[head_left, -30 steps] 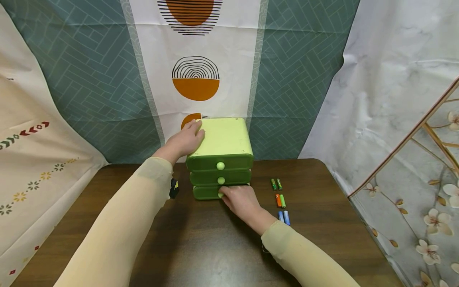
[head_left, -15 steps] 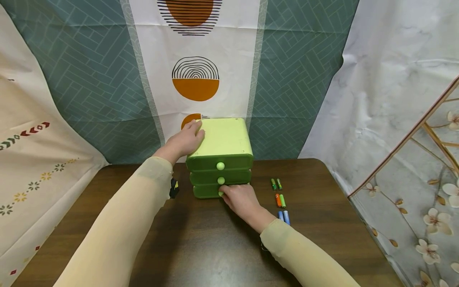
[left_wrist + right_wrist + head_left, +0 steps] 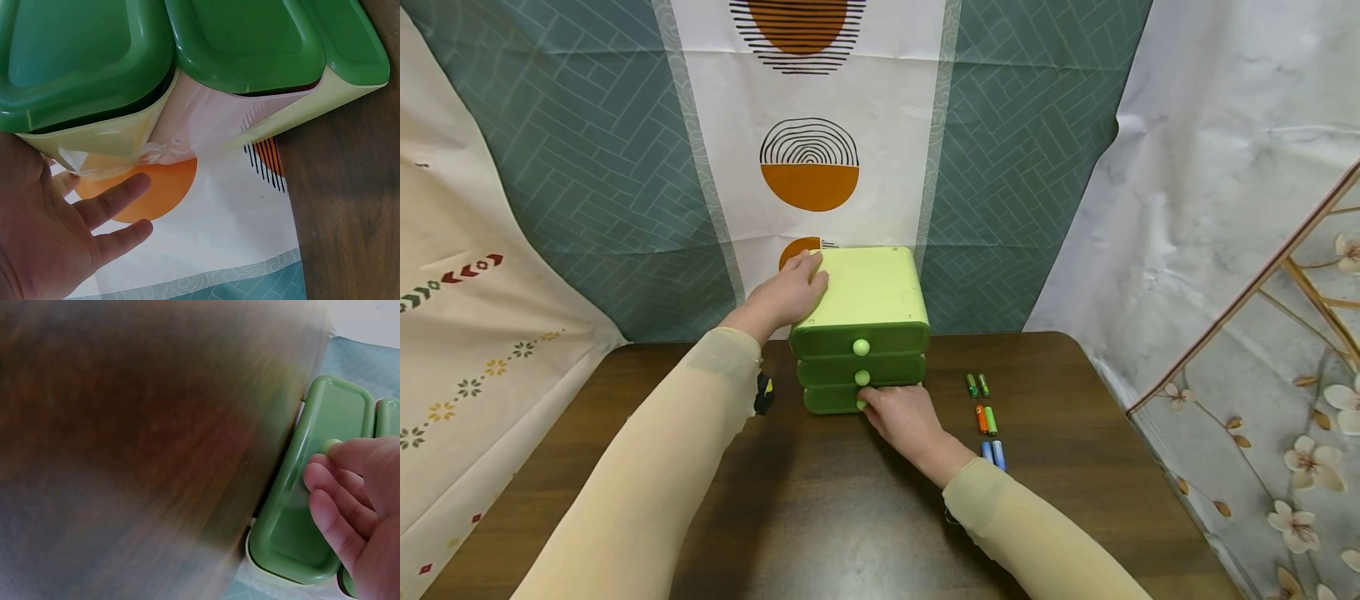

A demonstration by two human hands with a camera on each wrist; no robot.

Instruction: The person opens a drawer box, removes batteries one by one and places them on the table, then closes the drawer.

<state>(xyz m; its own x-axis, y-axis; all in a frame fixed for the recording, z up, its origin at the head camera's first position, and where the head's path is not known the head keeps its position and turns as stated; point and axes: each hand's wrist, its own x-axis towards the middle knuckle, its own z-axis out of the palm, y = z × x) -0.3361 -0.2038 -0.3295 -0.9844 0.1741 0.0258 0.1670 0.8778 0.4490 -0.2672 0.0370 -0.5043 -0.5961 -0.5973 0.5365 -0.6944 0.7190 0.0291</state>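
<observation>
A small chest of drawers point(image 3: 868, 283) with a pale yellow-green top and three green drawer fronts stands on the table. My left hand point(image 3: 784, 293) rests on its top left edge; in the left wrist view its fingers point(image 3: 119, 240) stretch out along the side. With thumb and fingers, my right hand point(image 3: 910, 425) pinches the round light-green knob point(image 3: 330, 445) of the bottom drawer point(image 3: 830, 402). That drawer's front stands nearly in line with the middle drawer point(image 3: 823, 372) and the top drawer point(image 3: 823, 340). The right hand covers part of the bottom front.
Right of the chest lie batteries in pairs: small green batteries point(image 3: 978, 385), an orange battery point(image 3: 982, 419) beside a light-green one, and blue batteries point(image 3: 997, 455) near my right sleeve. A small black and yellow thing point(image 3: 763, 393) sits by my left sleeve. Patterned cloth point(image 3: 1000, 208) hangs behind the table.
The bottom drawer has slid very slightly inward with my right hand at its knob, mostly between the two earlier frames. My left hand has stayed in place.
</observation>
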